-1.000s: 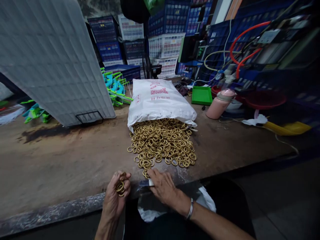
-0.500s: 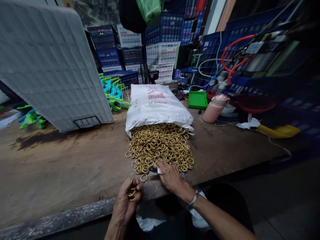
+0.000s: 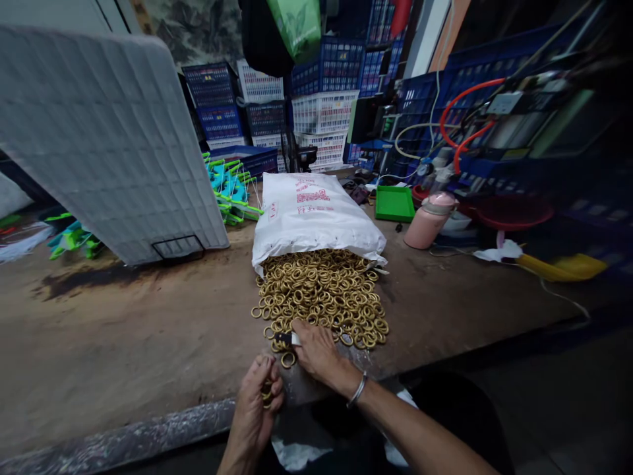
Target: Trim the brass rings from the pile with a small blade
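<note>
Left hand [image 3: 257, 399]: curled shut at the near edge of the worktop [image 3: 123, 349]; a few rings are gripped between its fingers.
Right hand [image 3: 316, 353]: closed on a small tool [image 3: 288, 338] with a dark tip and white handle; the tip is held at the near edge of the ring pile. A bangle is worn on the wrist.
Rings [image 3: 321, 293]: brass-coloured, heaped on the worktop, spilled from the mouth of the sack; one loose ring [image 3: 287, 359] is seen between the two hands.
Sack [image 3: 314, 211]: white, red print, laid flat behind the pile.
Bag [image 3: 297, 452]: clear plastic, seen below the worktop edge under the hands.
Right side: pink bottle [image 3: 428, 221] and green tray [image 3: 394, 203], well apart from the pile.
Left side: grey panel [image 3: 109, 145], leaned.
Back: stacked crates [image 3: 324, 112].
</note>
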`<state>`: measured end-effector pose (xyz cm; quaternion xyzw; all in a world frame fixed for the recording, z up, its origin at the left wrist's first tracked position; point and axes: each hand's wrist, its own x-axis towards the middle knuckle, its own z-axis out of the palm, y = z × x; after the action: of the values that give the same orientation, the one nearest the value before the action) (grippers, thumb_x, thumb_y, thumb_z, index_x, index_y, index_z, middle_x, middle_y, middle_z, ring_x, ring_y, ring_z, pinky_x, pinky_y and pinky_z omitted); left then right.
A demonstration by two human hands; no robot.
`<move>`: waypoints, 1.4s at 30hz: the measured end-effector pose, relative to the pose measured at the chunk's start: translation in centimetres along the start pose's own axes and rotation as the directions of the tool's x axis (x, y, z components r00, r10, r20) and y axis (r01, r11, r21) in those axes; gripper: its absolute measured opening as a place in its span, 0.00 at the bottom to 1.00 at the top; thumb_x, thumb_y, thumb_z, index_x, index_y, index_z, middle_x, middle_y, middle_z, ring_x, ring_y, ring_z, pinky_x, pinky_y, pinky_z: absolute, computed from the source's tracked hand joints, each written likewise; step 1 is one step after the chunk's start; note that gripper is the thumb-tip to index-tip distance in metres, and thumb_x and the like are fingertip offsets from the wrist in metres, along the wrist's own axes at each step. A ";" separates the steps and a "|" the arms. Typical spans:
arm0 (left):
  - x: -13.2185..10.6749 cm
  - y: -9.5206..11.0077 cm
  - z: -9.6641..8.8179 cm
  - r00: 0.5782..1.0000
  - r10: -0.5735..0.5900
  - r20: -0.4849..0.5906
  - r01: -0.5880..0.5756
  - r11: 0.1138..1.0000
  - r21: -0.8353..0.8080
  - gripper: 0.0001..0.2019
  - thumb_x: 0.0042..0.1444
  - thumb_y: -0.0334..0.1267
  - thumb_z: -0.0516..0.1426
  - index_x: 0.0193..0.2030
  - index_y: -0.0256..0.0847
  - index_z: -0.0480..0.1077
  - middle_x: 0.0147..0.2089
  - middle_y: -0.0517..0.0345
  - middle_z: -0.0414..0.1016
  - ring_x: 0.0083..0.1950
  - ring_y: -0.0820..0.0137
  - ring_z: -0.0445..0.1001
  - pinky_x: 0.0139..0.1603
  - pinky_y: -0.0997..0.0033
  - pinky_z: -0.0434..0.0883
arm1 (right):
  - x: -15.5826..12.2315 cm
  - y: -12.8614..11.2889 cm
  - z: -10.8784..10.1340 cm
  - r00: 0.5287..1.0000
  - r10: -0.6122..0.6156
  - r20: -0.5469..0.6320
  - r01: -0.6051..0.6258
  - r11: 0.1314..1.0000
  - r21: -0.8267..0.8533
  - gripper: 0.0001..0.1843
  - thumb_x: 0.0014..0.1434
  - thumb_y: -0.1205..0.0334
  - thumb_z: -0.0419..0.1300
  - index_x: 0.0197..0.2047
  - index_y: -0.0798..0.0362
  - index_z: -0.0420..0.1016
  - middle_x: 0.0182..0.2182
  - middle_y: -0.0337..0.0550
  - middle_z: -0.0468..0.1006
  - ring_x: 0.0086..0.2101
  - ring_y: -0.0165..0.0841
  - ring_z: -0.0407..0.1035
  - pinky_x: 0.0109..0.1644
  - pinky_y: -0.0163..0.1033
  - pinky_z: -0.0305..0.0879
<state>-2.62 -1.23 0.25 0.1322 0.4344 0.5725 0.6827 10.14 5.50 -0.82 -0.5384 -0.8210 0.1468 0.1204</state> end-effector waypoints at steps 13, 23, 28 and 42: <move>2.0 -1.2 1.6 0.973 0.219 -0.077 -0.166 0.890 0.425 0.24 0.41 0.55 0.59 0.41 0.42 0.63 0.18 0.69 0.61 0.15 0.80 0.57 0.13 0.83 0.53 | -0.4 0.9 -1.5 0.996 -0.001 -0.094 0.023 0.973 0.231 0.14 0.49 0.74 0.48 0.39 0.52 0.63 0.26 0.37 0.70 0.26 0.29 0.63 0.29 0.32 0.48; 1.9 -1.3 3.3 0.901 0.400 0.167 -0.421 0.718 0.554 0.09 0.47 0.43 0.58 0.26 0.39 0.71 0.24 0.60 0.69 0.27 0.73 0.66 0.31 0.76 0.64 | -2.1 1.0 -2.3 0.991 0.126 0.048 -0.116 0.618 0.777 0.12 0.59 0.55 0.47 0.29 0.53 0.62 0.19 0.32 0.63 0.23 0.25 0.60 0.28 0.29 0.55; 1.3 -1.2 3.7 0.949 0.273 0.159 -0.315 0.778 0.543 0.11 0.46 0.46 0.58 0.28 0.38 0.70 0.22 0.62 0.67 0.22 0.75 0.63 0.23 0.78 0.62 | -2.0 1.5 -1.9 0.983 0.177 0.049 -0.149 0.618 0.772 0.12 0.56 0.56 0.49 0.26 0.54 0.62 0.20 0.32 0.63 0.23 0.25 0.58 0.28 0.29 0.55; 0.6 -1.5 3.7 0.979 -0.049 0.198 -0.028 0.931 0.364 0.15 0.48 0.49 0.56 0.29 0.39 0.61 0.22 0.67 0.61 0.17 0.83 0.56 0.16 0.84 0.51 | -2.8 1.4 -2.5 0.989 0.150 -0.005 -0.097 0.660 0.745 0.13 0.58 0.57 0.46 0.26 0.54 0.61 0.20 0.33 0.62 0.23 0.25 0.57 0.28 0.30 0.54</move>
<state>1.13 0.03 1.17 0.3123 0.4615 0.4615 0.6902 13.33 3.76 0.91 -0.5018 -0.6473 0.4579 0.3458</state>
